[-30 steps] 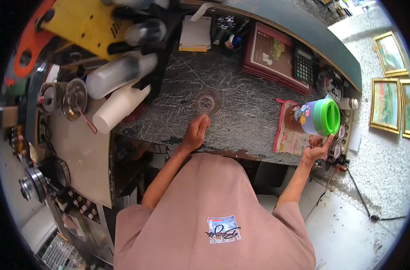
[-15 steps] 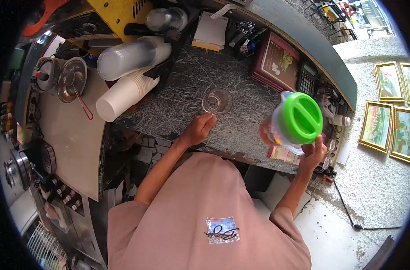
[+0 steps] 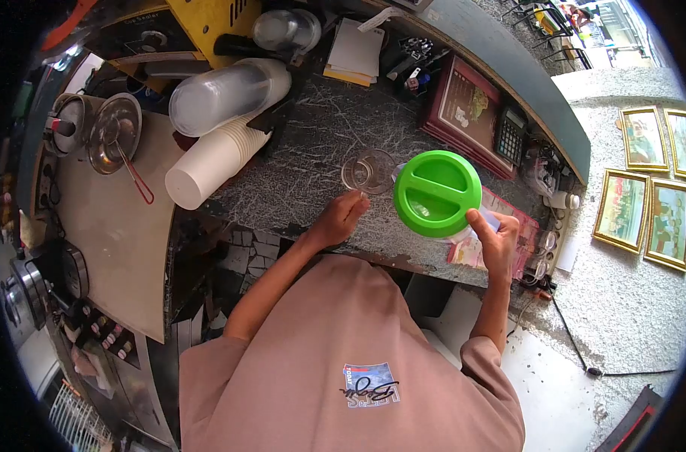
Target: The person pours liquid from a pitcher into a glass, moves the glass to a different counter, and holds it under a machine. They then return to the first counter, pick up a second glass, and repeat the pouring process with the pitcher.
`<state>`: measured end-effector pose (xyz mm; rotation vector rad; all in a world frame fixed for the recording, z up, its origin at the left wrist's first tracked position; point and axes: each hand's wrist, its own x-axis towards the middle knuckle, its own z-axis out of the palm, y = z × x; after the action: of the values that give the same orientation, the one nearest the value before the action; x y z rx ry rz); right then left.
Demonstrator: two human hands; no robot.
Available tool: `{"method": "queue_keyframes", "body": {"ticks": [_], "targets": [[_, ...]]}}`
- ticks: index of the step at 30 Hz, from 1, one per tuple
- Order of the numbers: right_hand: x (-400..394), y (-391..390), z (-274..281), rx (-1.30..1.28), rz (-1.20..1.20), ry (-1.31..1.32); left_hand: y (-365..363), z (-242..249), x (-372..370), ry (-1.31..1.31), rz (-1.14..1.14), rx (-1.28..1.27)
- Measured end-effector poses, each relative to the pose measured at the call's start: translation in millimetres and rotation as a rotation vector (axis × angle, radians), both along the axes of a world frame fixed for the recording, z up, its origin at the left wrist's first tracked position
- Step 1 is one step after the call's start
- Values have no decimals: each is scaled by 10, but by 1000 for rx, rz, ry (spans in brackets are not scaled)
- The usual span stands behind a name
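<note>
My right hand [image 3: 496, 239] grips the handle of a plastic pitcher with a bright green lid [image 3: 438, 193]. The lid faces up toward me and hides most of the pitcher's body. Just left of the pitcher, a clear glass cup [image 3: 368, 172] stands on the dark, scratched counter [image 3: 305, 181]. The fingers of my left hand [image 3: 343, 217] are pinched together at the cup's near side, where they hold it; the exact grip is partly hidden. The pitcher's spout side is close to the cup's rim, and no liquid can be seen flowing.
Stacked white paper cups [image 3: 211, 167] and clear plastic cups [image 3: 226, 94] lie at the left. Burgundy menus [image 3: 471, 113] and a calculator [image 3: 511, 132] sit at the back right. A pink printed sheet [image 3: 512, 233] lies under my right hand. A metal strainer [image 3: 115, 135] rests at far left.
My right hand has carried the pitcher left, from the counter's right side to beside the glass cup. My left hand stays at the cup, nearly still.
</note>
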<state>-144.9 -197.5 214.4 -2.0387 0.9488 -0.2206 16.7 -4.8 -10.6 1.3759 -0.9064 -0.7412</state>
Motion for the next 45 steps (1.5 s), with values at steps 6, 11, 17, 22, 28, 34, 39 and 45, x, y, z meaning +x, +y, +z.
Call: {"method": "queue_keyframes", "body": {"ticks": [6,11,17,22,28,34,39,45], "targets": [[152,34,130,-77,95,79,-11,40,12,-33,15,-27],[211,20,238,-109,125,113,-20,14,36,-25,-6,-63],[213,-1,324,-125,128,155,-36,41,29,-40,21,-67],[226,-14,370,-161,151,191,-40,-45,10,-43,19,-92],[275,-12,433,-150,172,197,-42,2,17,-49,27,-99],[273,-36,467,-154,190,207,-54,19,24,-79,45,-132],[296,-50,494,-211,217,228,-46,24,48,-60,11,-106],[304,-61,517,-184,226,207,-23,75,70,-26,0,-63]]}}
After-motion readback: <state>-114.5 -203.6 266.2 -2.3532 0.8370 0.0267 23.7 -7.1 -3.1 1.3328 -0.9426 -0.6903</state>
